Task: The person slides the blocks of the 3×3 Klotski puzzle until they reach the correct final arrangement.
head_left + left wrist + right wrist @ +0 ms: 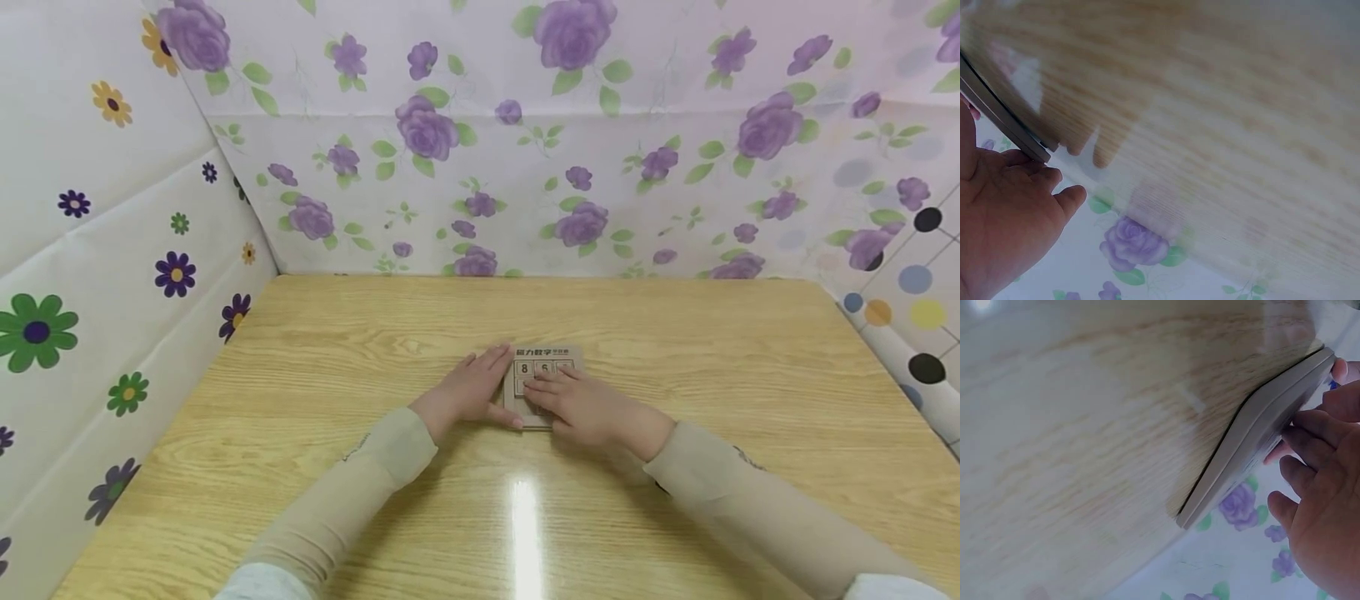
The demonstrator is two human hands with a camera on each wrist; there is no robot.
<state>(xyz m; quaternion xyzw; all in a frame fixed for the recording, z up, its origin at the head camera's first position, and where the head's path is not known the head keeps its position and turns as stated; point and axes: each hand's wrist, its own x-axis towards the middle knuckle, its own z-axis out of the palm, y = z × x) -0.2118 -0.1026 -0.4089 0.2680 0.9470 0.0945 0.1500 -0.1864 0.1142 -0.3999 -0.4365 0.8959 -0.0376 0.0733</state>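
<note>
A flat, brown number-tile puzzle lies on the table, with printed characters along its far edge and tiles 8 and 6 visible. My left hand rests along its left side, fingers extended near the far corner and thumb at the near corner. Across the tiles lie the fingers of my right hand, hiding much of the board. In the left wrist view, the puzzle's edge is beside the left hand. From the right wrist, the puzzle's thick side shows, with the right hand's fingers over its face.
The glossy wood-grain table spreads around the puzzle and reflects a bright light strip. A purple-flowered cloth stands behind it. At the left is a flower-print cloth, at the right a dotted one.
</note>
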